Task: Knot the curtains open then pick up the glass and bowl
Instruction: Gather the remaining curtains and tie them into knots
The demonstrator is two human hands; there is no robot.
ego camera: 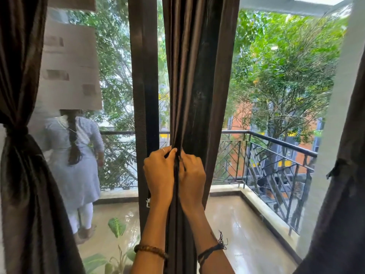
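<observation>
Item: middle curtain (194,80), dark brown, satin-like sheen, hanging full length at the centre of the window, between the glass pane and the open balcony side.

Location of hold: your left hand (159,173) and right hand (192,175) sit side by side at about mid-height of the cloth, both curled around the gathered folds, knuckles nearly touching, with a narrow bundle of fabric pinched between them. Neither hand is free.

Handling, as judged: soft and limp, no stiffness of its own; the folds collapse wherever you squeeze. The sheen suggests a smooth weave that may slide through a loose grasp, so a knot will likely need pulling snug. Probably moderate in weight, carried by the rail above; not fragile, though a hard downward tug could strain the hanging. Take it where you have it now, gathering the full width into one rope before looping.

Reference pieces: left curtain (19,147), already cinched at its waist by a tie (16,131); right curtain (343,194), drawn in at the frame edge, its fastening too dark to make out.

Also present: balcony railing (276,153), wet balcony floor (241,230), potted plant leaves (117,227), papers on the glass (71,72), and a person (77,161) standing outside, back turned.

Not in view: glass and bowl.
</observation>
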